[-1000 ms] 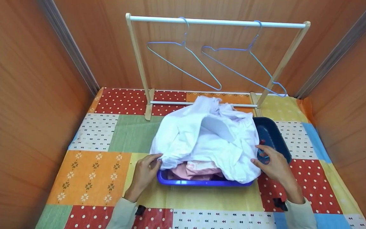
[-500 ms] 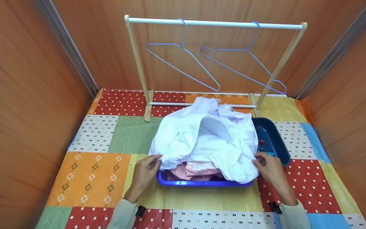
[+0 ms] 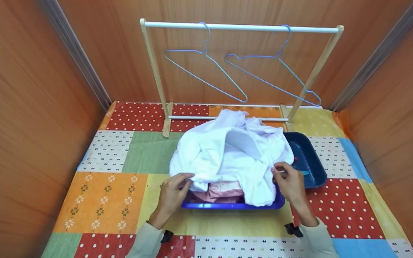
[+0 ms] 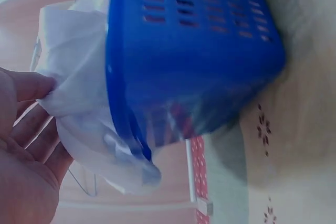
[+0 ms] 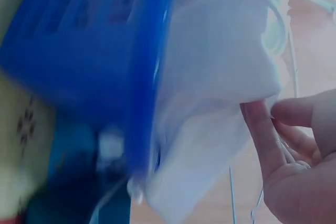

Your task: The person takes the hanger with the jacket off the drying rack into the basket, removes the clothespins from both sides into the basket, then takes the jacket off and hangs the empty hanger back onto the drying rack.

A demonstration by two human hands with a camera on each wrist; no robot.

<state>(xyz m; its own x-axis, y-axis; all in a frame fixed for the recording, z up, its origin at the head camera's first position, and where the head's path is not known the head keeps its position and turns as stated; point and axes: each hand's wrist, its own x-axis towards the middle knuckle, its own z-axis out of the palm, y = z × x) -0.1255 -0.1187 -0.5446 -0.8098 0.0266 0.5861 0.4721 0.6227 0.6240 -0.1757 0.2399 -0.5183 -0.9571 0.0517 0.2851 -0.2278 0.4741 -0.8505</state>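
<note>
A bunched white garment [image 3: 210, 154] is heaped over the blue plastic basket [image 3: 224, 206], its back end reaching toward the rack's lower bar. Under its front edge a folded pink cloth [image 3: 224, 195] shows inside the basket. My left hand [image 3: 173, 191] pinches the garment's front left edge between thumb and fingers; the left wrist view has the white fabric [image 4: 79, 61] rising above the basket's rim. At the front right, my right hand [image 3: 290, 184] pinches the garment's other edge with thumb and forefinger, close over the basket's right corner.
Behind the basket stands a wooden rack with a white top bar [image 3: 242, 27]. Two wire hangers, a left one [image 3: 206, 84] and a right one [image 3: 267, 82], hang from it. A dark tray [image 3: 308, 157] with small red and blue items lies to the right. Wooden panels [image 3: 20, 107] enclose the patchwork-covered table.
Both hands have moved inward, the right one farther and slightly up, drawing the garment's front edges closer together. More of the basket's right front corner shows.
</note>
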